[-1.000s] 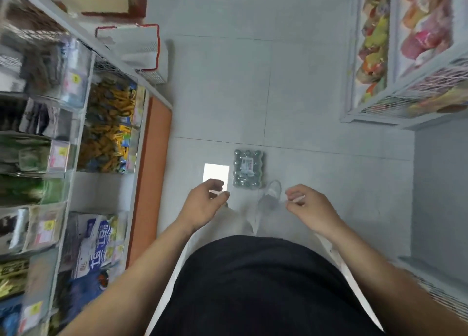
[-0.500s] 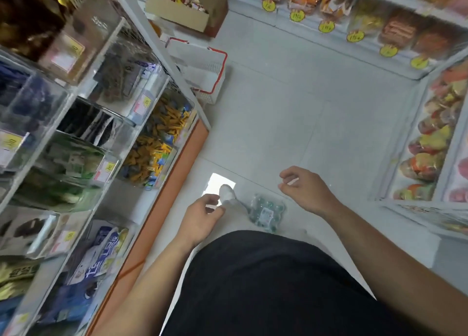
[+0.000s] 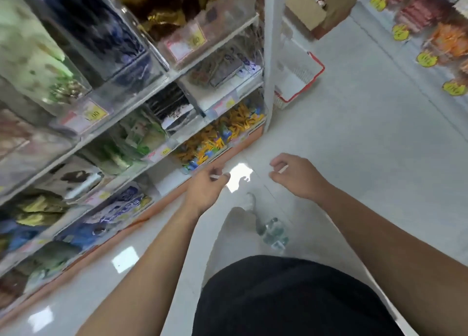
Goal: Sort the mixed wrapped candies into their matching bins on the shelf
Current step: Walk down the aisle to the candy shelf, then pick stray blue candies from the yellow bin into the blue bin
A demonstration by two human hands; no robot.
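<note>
My left hand hangs in front of the lowest shelf, its fingers curled round a small pale wrapped candy. My right hand is out over the floor to the right and pinches another small pale candy. The shelf on my left carries clear bins: a bin of yellow and blue candies lies just beyond my left hand, with bins of green packets, dark packets and blue packets further left. The picture is blurred.
A white shelf post stands ahead. Behind it a white basket with a red rim sits on the pale tiled floor. A shrink-wrapped pack of bottles lies by my feet. More shelves with yellow price tags line the far right.
My view has swung left and up, so the shelf bins now fill the left side. Both hands have risen and kept their candies; the bottle pack now lies below them.
</note>
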